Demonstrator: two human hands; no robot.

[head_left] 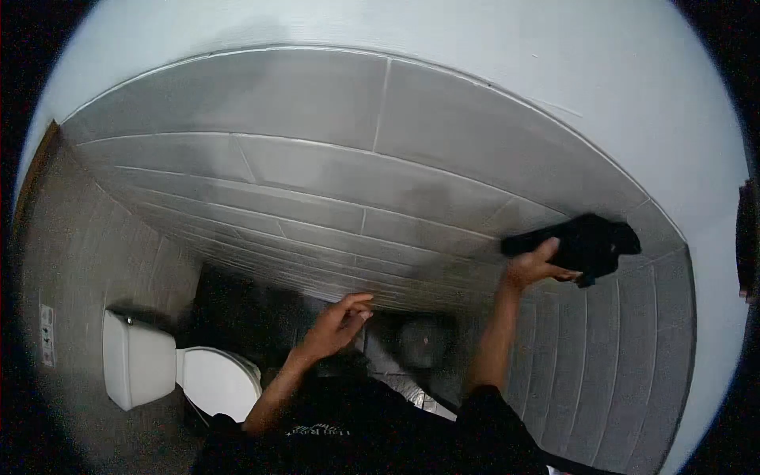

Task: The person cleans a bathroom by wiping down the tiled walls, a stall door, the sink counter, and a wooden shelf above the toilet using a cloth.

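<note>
My right hand [538, 267] grips a black cloth [590, 244] near the corner where two tiled walls meet. The cloth is bunched up and lies against, or very close to, the grey tiles. My thumb shows on the near side of it, and some of the fingers are hidden. Lower and to the left, my left hand [336, 326] is held in the air in front of the wall, with nothing in it. Its fingers are loosely bent and apart. The grey tiled wall [317, 202] with pale grout lines spans the view ahead of both hands.
A white toilet [222, 384] with its lid down and its tank [138, 360] stand at the lower left. A small sign [47, 336] is on the left wall. A dark round object [423, 342] is on the dark floor. White painted wall [507, 39] begins above the tiles.
</note>
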